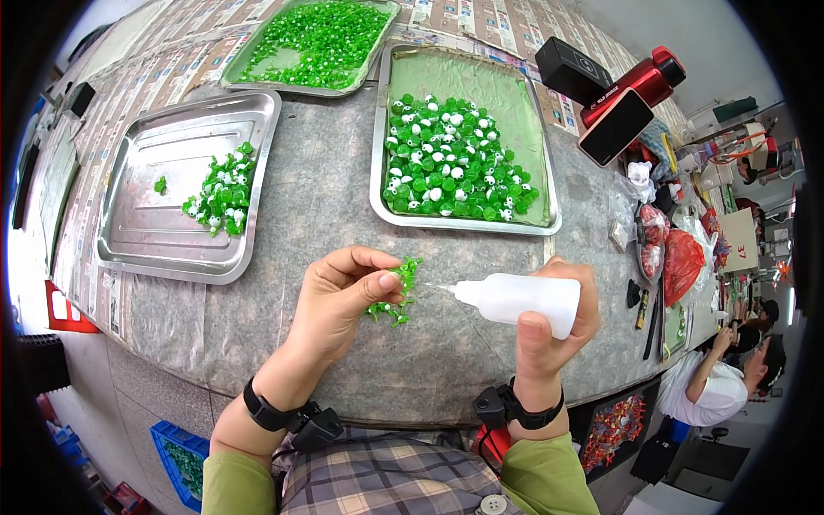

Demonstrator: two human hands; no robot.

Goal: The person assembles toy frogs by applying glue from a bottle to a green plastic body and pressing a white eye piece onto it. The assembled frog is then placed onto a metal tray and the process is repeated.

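Observation:
My left hand (339,292) pinches a small green plastic figure piece (408,269) between thumb and fingers above the grey table covering. My right hand (562,318) is wrapped round a white squeeze bottle (524,300), tilted sideways. Its thin needle tip (436,285) points left at the green piece, close to it; whether they touch I cannot tell. Several more green pieces (395,313) lie on the table just below my left fingers. Beyond my hands, a metal tray (468,225) holds many round green-and-white heads (451,159).
At left, a metal tray (142,236) carries a pile of green-and-white figures (221,193). A far tray (365,81) is full of green pieces. On the right lie a phone (615,127), a red flask (631,86), a black box (573,69) and plastic bags (684,266). A person (708,386) sits beyond.

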